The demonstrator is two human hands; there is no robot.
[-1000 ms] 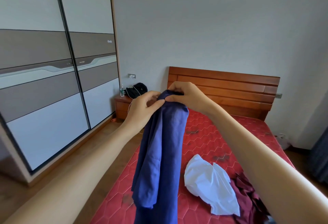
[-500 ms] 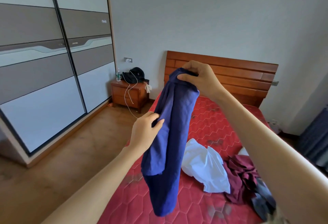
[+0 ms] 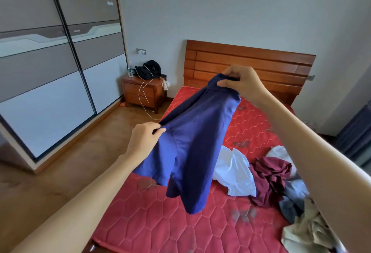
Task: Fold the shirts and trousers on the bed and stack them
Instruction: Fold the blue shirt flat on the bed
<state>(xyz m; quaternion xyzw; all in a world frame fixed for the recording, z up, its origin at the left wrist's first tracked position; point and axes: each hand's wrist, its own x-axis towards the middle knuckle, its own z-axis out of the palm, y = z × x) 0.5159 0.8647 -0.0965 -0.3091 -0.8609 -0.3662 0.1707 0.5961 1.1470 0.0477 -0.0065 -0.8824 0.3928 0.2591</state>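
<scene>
Your right hand (image 3: 242, 84) pinches the blue shirt (image 3: 195, 142) at its collar end, high near the headboard, your left hand (image 3: 145, 138) pinches an edge lower and nearer you; the shirt slants between them above the red mattress (image 3: 160, 226), unspread.

A home bedroom: wooden-headboard bed (image 3: 249, 62), nightstand (image 3: 143, 90), sliding-door wardrobe (image 3: 50, 68).
</scene>
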